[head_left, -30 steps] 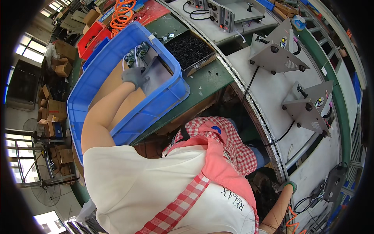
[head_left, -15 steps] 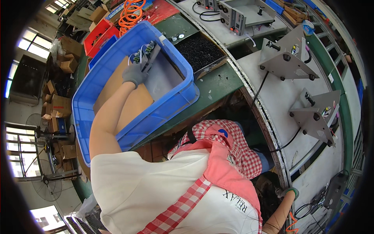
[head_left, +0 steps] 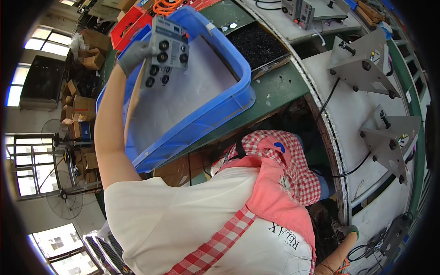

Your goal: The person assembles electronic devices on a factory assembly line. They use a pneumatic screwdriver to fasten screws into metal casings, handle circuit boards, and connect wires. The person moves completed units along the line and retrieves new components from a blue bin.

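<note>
My left hand (head_left: 135,56), in a grey glove, is closed on the edge of grey control panels (head_left: 170,54) with black round knobs or terminals; they look like two pieces overlapping. They are above the blue plastic bin (head_left: 201,123). A brown cardboard sheet (head_left: 132,103) stands nearly edge-on below that hand, at the bin's left side; whether the fingers also touch it is unclear. My right hand (head_left: 346,230), gloved in grey with a green cuff, is low at the right by the metal edge of the line. Its fingers are mostly hidden.
A box of small black parts (head_left: 259,46) sits right of the bin on the green bench (head_left: 279,87). Grey metal housings (head_left: 364,66) with black feet and cables stand on the line at right. Behind the bin are a red tray (head_left: 130,28) and an orange coiled hose (head_left: 166,6).
My left hand has come up and left out of the bin, bringing the panels. The cardboard, flat before, is now tilted up, baring a grey surface. My right hand stays by the line's edge.
</note>
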Action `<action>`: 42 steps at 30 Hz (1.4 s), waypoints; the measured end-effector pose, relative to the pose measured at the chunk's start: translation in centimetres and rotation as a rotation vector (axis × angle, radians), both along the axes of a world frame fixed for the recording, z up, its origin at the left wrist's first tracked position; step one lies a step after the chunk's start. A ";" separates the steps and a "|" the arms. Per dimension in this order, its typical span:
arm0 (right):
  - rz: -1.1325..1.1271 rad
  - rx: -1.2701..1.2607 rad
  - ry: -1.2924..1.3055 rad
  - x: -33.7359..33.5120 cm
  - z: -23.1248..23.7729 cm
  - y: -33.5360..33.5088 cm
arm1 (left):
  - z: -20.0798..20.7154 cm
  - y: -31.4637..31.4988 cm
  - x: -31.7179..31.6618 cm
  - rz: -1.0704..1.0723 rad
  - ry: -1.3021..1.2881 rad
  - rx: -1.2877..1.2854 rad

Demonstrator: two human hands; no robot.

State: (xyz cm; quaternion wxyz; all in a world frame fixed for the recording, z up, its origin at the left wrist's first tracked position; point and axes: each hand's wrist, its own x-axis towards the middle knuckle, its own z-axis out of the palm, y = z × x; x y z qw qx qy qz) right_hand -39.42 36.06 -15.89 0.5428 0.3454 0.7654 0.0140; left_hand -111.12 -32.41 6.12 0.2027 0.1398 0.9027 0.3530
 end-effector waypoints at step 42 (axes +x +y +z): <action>-0.768 -0.483 2.246 -10.6 15.3 -14.4 | 11.1 37.1 22.1 -1.183 -0.306 0.359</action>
